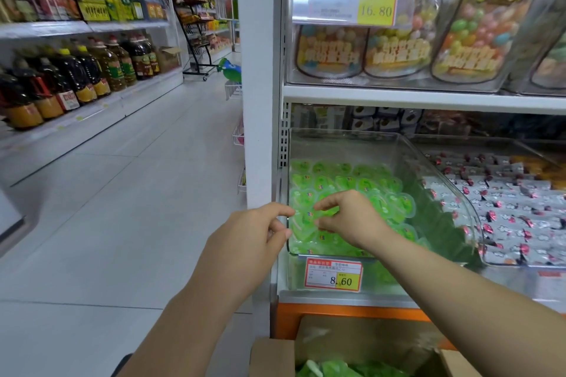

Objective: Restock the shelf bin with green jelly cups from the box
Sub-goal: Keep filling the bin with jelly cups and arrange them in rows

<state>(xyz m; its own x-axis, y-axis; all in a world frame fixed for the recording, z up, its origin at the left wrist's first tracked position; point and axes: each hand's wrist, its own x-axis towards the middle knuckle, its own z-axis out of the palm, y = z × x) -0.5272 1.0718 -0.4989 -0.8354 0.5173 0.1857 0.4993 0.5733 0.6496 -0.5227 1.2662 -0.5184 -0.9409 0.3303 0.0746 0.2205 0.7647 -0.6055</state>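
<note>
- I judge the restock well along: the shelf bin (435, 174) already holds a packed layer of green jelly cups (367, 184), though more wait in the box (272, 358) at 6 o'clock.
- My right grip (349, 217) seems to pinch one cup at the bin's front edge, with the rest spreading toward 1 o'clock.
- My left grip (254, 232) curls at the bin's 9 o'clock corner; I cannot tell whether it holds anything.
</note>
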